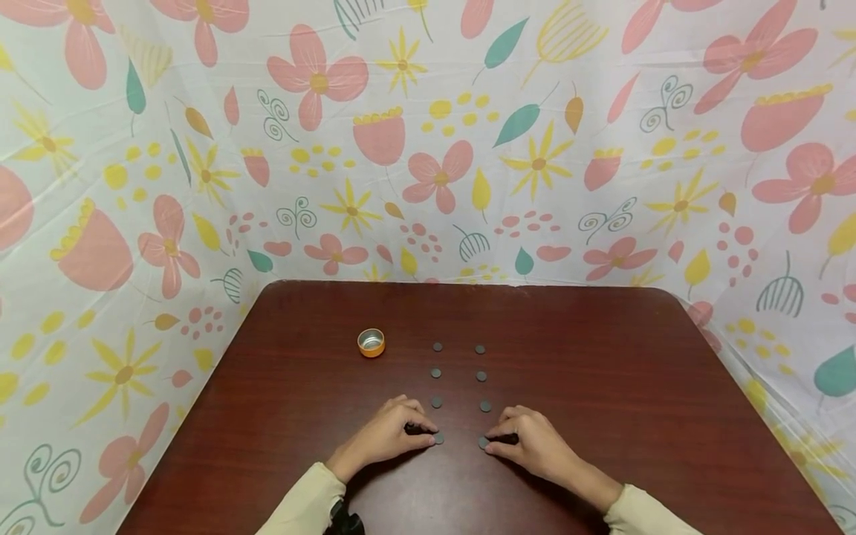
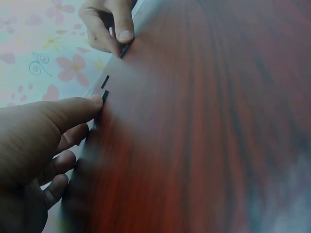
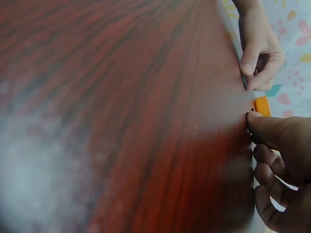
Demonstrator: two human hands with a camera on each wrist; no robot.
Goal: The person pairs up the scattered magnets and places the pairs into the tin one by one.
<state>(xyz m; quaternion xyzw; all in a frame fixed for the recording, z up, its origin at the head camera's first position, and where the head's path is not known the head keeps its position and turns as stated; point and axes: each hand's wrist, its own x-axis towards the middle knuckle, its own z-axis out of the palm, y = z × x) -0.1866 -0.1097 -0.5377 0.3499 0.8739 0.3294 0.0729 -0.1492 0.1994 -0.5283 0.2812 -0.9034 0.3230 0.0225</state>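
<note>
Small round dark grey discs lie flat in two columns on the table. At the near end of the left column, my left hand point(image 1: 388, 432) pinches a disc point(image 1: 439, 438) between thumb and fingertips. Opposite it, my right hand point(image 1: 535, 444) pinches the nearest disc point(image 1: 483, 443) of the right column. Both of these discs are at the tabletop, partly covered by fingertips. Beyond the left hand lie three more discs, the closest one point(image 1: 437, 402) just past the fingers. Three others continue the right column, the closest point(image 1: 485, 406) beside the right fingertips. Both wrist views show the discs edge-on.
A small round orange tin point(image 1: 371, 343) with a silvery inside stands open-topped, left of the columns. The dark red-brown wooden table point(image 1: 602, 342) reaches back to a flower-patterned cloth point(image 1: 441, 208) hanging behind and along both sides. A black object point(image 1: 344, 520) shows by the left sleeve.
</note>
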